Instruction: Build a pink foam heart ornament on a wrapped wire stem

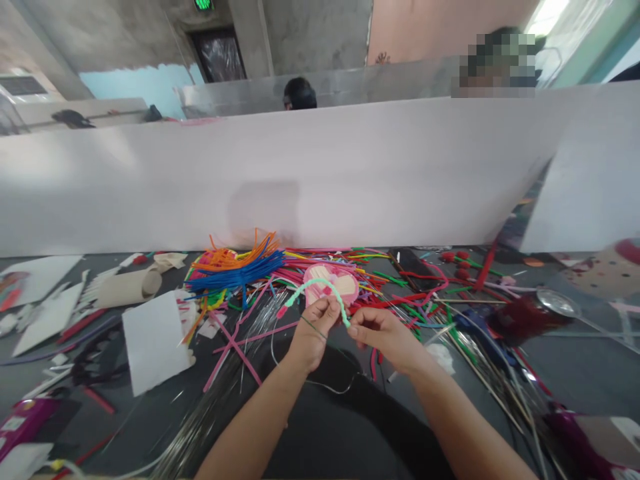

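A light green pipe cleaner (311, 283), twisted and bent into an arch, runs between my two hands. Its far left end carries a small pink tip (282, 311). My left hand (318, 328) pinches the arch near its middle, and my right hand (383, 335) is closed on its lower right end. Just behind the fingers lies a pink and cream flower shape (345, 285), partly covered by the arch and my left hand. A thin dark strand crosses my left hand.
Bundles of blue pipe cleaners (240, 272) and orange ones (260, 245) lie behind left. Thin wires (200, 413) spread at front left. Toward the right stand a dark red can (525, 317) and a dotted cup (607, 273). A white partition (350, 173) closes the table's back; people sit beyond.
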`<state>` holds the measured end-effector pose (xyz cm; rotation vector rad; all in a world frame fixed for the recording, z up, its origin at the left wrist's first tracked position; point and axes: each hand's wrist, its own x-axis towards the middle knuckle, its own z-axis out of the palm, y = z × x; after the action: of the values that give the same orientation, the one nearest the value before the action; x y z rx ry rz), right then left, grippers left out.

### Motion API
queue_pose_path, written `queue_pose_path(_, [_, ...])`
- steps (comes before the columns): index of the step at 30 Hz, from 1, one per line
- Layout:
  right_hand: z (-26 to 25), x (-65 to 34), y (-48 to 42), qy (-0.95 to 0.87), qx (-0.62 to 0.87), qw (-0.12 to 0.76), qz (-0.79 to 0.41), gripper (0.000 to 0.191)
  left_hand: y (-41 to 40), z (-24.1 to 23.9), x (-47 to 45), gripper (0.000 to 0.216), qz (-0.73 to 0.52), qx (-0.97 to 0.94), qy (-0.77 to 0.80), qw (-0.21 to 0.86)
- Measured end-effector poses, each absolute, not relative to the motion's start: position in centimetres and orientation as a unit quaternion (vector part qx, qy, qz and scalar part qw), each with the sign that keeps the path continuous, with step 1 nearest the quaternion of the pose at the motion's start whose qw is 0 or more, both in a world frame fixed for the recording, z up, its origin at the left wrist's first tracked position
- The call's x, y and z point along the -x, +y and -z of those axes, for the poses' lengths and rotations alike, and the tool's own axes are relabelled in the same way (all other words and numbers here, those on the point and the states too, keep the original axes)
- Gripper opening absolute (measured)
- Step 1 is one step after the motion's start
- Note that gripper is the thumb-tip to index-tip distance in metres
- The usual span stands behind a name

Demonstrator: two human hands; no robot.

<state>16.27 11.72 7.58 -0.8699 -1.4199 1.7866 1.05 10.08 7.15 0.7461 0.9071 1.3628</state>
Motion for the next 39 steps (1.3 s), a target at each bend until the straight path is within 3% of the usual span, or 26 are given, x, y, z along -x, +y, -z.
queue_pose_path(5, [-7.3,-15.3,11.8,-0.418,0.356,0.497,-0.672,0.03,9.8,-7.0,-0.8,0.026,-0.525,-0.339,0.39,0.677])
queue_pose_path(9, [-7.5,-14.6,11.6,-0.376,0.385,0.559,-0.63,0.031,7.8,-6.6,-0.9,0.039,-0.459,-0.389,0.329,0.728])
queue_pose_path(15, [-7.4,-13.5,10.3,-0.387,0.365,0.525,-0.664,0.032,4.6,-6.3,-1.8,0.026,-0.52,-0.292,0.378,0.708])
queue_pose_path(24, [-7.0,-16.0,8.4,-0.45,0.331,0.393,-0.73,0.028,1.4,-5.9,-1.3,0.031,-0.488,-0.268,0.444,0.702])
queue_pose_path(29, [-6.3,-16.6,7.3,-0.443,0.338,0.4,-0.727,0.026,0.6,-5.6,-1.2,0.034,-0.478,-0.284,0.47,0.685])
queue_pose_path(39, [-3.6,-17.3,6.1,-0.259,0.281,0.426,-0.82,0.027,0.2,-4.6,-1.2,0.035,-0.417,-0.291,0.484,0.712])
